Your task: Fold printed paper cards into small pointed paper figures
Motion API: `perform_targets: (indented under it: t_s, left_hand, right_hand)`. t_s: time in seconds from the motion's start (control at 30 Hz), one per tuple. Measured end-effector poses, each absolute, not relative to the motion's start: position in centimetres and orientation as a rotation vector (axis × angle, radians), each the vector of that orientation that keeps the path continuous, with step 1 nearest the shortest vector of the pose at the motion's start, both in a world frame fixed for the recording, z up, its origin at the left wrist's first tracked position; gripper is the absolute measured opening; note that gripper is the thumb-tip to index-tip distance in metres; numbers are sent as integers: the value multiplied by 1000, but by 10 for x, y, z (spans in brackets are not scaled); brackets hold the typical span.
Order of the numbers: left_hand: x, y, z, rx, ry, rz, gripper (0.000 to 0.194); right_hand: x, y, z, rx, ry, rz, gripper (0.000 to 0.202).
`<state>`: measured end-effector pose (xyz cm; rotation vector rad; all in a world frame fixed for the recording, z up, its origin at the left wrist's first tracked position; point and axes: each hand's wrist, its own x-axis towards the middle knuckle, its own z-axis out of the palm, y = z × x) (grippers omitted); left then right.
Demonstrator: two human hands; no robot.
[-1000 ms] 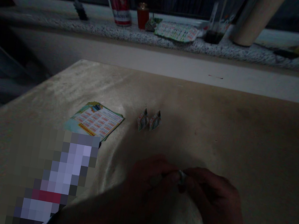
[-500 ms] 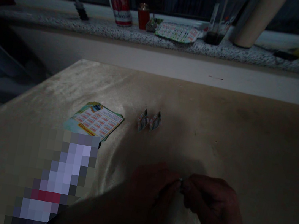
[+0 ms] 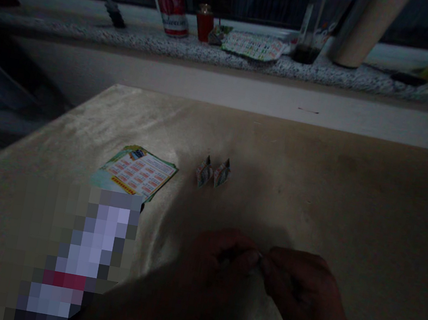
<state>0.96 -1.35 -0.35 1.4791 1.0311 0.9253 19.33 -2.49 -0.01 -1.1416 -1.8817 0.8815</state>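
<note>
Near the front of the table my left hand (image 3: pixel 222 255) and my right hand (image 3: pixel 302 291) meet, fingertips pinched together. Between them shows only a tiny pale edge of something small, mostly covered by the fingers; its kind I cannot make out. Beyond my hands two small folded paper pieces (image 3: pixel 204 172) stand side by side, printed and pointed at the top. To the left lies a stack of printed calendar cards (image 3: pixel 141 172), green-edged with red and white grids.
A pixelated, blurred-out area (image 3: pixel 94 249) covers the table's left front. On the granite windowsill (image 3: pixel 135 42) stand a red can (image 3: pixel 172 12), an orange-red lighter-like item (image 3: pixel 204 25), a crumpled printed sheet (image 3: pixel 254 47), a lidded cup (image 3: pixel 314 28) and a tan cylinder (image 3: pixel 364 32).
My left fingers have shifted slightly, the thumb now pressing nearer the right fingertips and covering more of the small item. The folded pieces and cards stay where they were.
</note>
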Motion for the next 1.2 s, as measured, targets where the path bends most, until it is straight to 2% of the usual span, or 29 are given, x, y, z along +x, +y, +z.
perform_targets:
  t_s: [0.7,0.97,1.2]
  left_hand:
    - [9,-13,-7,1572,1024,984,17]
    - [8,-12,-11,1409,995,933,20]
    - [10,-13,-10,1374,1016,956,18]
  right_hand:
    - [195,-23,-9,-1172,-1565,1395,43]
    - [197,-23,-6,-1198,-1630,1273,49]
    - [199,-21,-12,-1173,-1540,1380,50]
